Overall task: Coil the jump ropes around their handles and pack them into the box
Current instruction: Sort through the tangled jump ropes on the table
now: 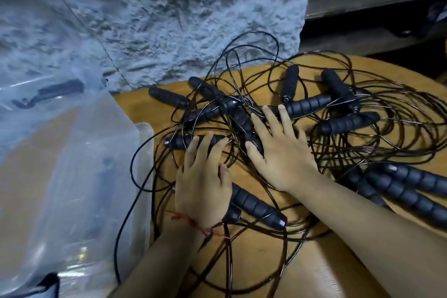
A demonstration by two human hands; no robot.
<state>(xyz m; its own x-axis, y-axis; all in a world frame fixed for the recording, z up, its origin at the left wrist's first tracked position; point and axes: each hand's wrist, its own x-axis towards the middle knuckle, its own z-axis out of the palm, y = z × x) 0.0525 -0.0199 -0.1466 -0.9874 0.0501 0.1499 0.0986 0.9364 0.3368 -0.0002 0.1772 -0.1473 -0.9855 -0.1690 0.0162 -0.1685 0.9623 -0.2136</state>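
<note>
Though mostly visible, handles (348, 123) partly under cords (425, 133).

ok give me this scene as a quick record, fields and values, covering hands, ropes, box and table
surface: wooden table
jump ropes: black, several, cords in one tangle, none coiled
left hand: fingers spread, resting on a handle
right hand: fingers straight, lying on the tangle
clear box: left of the pile
box contents: too blurred to tell

Single head-worn wide-angle view, close, steeply down over the wooden table (261, 249), edges seemingly blurred.
</note>
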